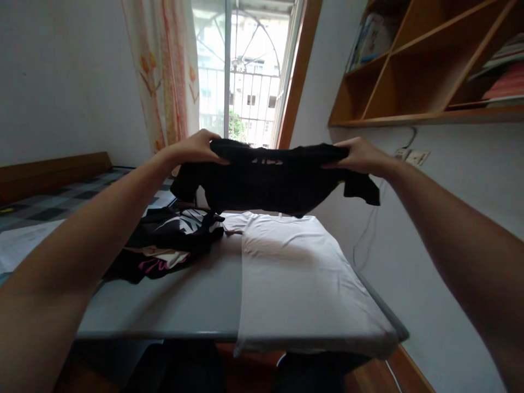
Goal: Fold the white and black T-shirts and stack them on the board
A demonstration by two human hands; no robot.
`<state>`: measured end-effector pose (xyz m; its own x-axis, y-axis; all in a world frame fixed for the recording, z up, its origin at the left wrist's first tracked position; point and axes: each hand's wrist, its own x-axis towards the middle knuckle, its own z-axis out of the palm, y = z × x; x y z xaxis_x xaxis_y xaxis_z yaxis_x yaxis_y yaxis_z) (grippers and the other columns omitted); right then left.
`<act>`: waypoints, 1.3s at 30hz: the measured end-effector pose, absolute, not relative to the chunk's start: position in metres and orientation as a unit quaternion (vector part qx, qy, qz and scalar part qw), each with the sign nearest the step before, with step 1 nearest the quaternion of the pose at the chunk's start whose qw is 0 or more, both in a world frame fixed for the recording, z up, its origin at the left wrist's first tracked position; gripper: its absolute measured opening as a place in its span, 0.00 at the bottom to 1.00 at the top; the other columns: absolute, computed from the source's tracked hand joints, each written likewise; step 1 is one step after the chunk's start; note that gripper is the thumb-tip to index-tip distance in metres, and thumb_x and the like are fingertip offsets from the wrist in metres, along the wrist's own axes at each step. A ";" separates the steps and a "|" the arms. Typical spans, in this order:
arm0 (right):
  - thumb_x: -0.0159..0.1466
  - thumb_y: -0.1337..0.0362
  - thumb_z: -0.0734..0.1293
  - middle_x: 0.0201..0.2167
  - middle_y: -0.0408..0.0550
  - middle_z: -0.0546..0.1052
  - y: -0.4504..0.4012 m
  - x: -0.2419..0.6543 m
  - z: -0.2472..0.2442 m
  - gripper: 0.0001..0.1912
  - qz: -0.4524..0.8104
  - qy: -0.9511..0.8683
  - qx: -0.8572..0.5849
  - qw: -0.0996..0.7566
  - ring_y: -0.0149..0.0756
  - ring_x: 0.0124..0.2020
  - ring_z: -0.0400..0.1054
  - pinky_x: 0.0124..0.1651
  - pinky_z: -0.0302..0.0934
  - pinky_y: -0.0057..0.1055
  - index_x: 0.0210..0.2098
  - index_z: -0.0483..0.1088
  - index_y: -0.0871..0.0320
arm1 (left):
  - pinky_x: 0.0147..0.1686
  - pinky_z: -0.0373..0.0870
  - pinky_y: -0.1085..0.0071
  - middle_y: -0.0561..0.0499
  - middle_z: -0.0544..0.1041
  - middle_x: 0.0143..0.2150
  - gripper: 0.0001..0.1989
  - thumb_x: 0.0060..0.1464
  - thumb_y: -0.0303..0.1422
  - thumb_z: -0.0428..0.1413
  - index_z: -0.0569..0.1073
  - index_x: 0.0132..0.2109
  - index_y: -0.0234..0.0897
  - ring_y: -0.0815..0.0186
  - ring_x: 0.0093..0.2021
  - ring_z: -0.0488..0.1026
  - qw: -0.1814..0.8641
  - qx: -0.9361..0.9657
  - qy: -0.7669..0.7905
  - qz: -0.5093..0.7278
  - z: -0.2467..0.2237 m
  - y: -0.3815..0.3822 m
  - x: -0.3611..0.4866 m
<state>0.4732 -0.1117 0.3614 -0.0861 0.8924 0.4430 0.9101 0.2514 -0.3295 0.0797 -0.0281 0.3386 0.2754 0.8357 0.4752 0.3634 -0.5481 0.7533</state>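
A black short-sleeved T-shirt (270,183) hangs in the air between my two hands, bunched along its upper edge, with a small white print partly showing. My left hand (200,147) is closed on its left side, thumb in front. My right hand (356,155) grips the right side the same way, and a sleeve dangles below it. Beneath, a white T-shirt (295,278) lies spread on the grey table (172,305), its lower hem hanging over the front edge. To its left is a heap of dark clothes (167,234) with white and pink prints.
A bed with a checked cover (73,191) and papers (28,240) are on the left. Wooden shelves (409,76) with books hang on the right wall, above a socket (417,158) and loose cable. Behind are a curtain (167,71) and a barred window (249,76).
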 end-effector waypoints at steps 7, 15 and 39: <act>0.67 0.50 0.60 0.38 0.54 0.79 -0.152 0.536 0.392 0.21 0.121 -0.700 -0.619 0.335 0.34 0.31 0.73 0.36 0.65 0.37 0.41 0.75 0.61 | 0.41 0.70 0.64 0.47 0.76 0.41 0.19 0.60 0.40 0.54 0.73 0.50 0.27 0.59 0.45 0.75 0.348 0.791 0.320 0.388 0.364 -0.072 0.092; 0.56 0.52 0.70 0.40 0.55 0.79 -0.133 0.554 0.305 0.20 0.201 -0.664 -0.687 0.215 0.40 0.35 0.74 0.35 0.67 0.33 0.43 0.76 0.58 | 0.31 0.71 0.72 0.49 0.79 0.34 0.18 0.38 0.35 0.67 0.78 0.39 0.34 0.62 0.34 0.75 0.396 0.792 0.353 0.302 0.258 -0.020 0.148; 0.53 0.51 0.69 0.28 0.54 0.78 -0.125 0.581 0.183 0.16 -0.019 -0.622 -0.777 0.094 0.48 0.38 0.72 0.40 0.64 0.38 0.30 0.80 0.56 | 0.18 0.62 0.76 0.50 0.74 0.27 0.13 0.52 0.39 0.57 0.72 0.40 0.33 0.67 0.20 0.74 0.468 0.678 0.502 0.263 0.142 -0.003 0.160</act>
<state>0.5813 -0.1253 0.1834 0.2266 0.9630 0.1458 0.9700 -0.2097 -0.1229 0.1598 -0.0026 0.1420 0.3580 0.9268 -0.1136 0.4355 -0.0581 0.8983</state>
